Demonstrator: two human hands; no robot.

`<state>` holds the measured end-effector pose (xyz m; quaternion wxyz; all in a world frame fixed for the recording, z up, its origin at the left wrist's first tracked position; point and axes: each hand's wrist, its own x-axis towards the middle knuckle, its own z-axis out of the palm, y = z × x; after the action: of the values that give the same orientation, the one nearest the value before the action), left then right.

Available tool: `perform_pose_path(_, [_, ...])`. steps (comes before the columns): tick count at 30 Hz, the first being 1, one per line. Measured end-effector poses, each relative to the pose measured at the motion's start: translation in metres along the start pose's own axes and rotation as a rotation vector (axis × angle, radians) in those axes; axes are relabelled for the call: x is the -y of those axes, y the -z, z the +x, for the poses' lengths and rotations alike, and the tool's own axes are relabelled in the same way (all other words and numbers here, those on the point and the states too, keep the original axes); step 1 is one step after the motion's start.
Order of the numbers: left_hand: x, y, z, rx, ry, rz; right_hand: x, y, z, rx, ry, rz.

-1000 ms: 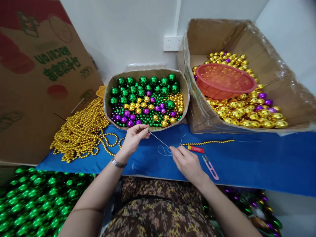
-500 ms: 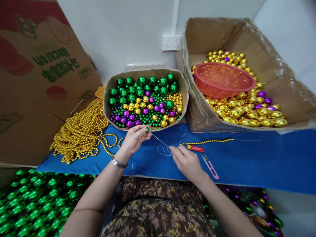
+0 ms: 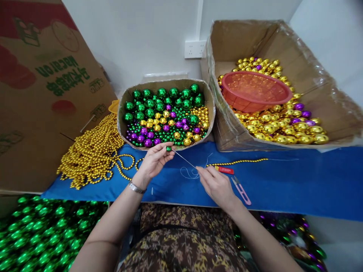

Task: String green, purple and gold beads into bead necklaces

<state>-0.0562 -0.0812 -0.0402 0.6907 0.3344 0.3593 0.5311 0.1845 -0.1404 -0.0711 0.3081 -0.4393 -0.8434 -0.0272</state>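
Between the fingertips of my left hand (image 3: 154,158) is a small shiny green bead (image 3: 168,149). My right hand (image 3: 215,185) pinches the near end of a long thin needle (image 3: 183,158), whose far tip reaches the bead; whether it has entered the hole I cannot tell. Loops of thin thread (image 3: 188,173) lie beside my right fingers. Past that hand stretches a strand of small gold beads (image 3: 241,163), with a red lighter (image 3: 226,170) and pink thread snips (image 3: 242,192) close by. An open box of loose beads (image 3: 166,149) stands just beyond my left hand.
A heap of gold bead strings (image 3: 90,155) lies left on the blue tabletop (image 3: 297,185). At the right, a large carton (image 3: 235,136) holds gold and purple beads and a red basket (image 3: 255,92). Many green beads (image 3: 42,234) sit below the table's left edge.
My right hand has shifted very slightly right. The bead in my left fingers shows a little more clearly beside the needle tip. The view has moved a touch.
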Motion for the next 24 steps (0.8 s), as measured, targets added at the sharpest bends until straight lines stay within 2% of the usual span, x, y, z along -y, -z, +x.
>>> perform_pose_path(7, [0.002, -0.001, -0.002, 0.007, -0.074, 0.083, 0.0, 0.001, 0.001, -0.001, 0.025, -0.028])
perform_pose_path(10, [0.0, -0.003, -0.004, -0.01, -0.14, 0.226, 0.0, 0.0, 0.001, 0.02, 0.015, -0.028])
perform_pose_path(13, [-0.006, -0.008, 0.0, 0.035, -0.181, 0.387, -0.001, -0.004, 0.003, 0.014, -0.021, 0.008])
perform_pose_path(16, [-0.014, -0.012, 0.019, 0.012, -0.294, 0.56, -0.004, -0.008, 0.005, -0.035, -0.102, 0.065])
perform_pose_path(19, [-0.015, -0.013, 0.055, -0.058, -0.431, 0.854, -0.007, -0.011, 0.008, -0.074, -0.146, 0.096])
perform_pose_path(22, [-0.011, -0.011, 0.09, -0.02, -0.393, 1.135, -0.008, -0.012, 0.01, -0.093, -0.157, 0.083])
perform_pose_path(24, [-0.008, -0.011, 0.103, -0.008, -0.347, 1.242, -0.009, -0.011, 0.01, -0.091, -0.158, 0.072])
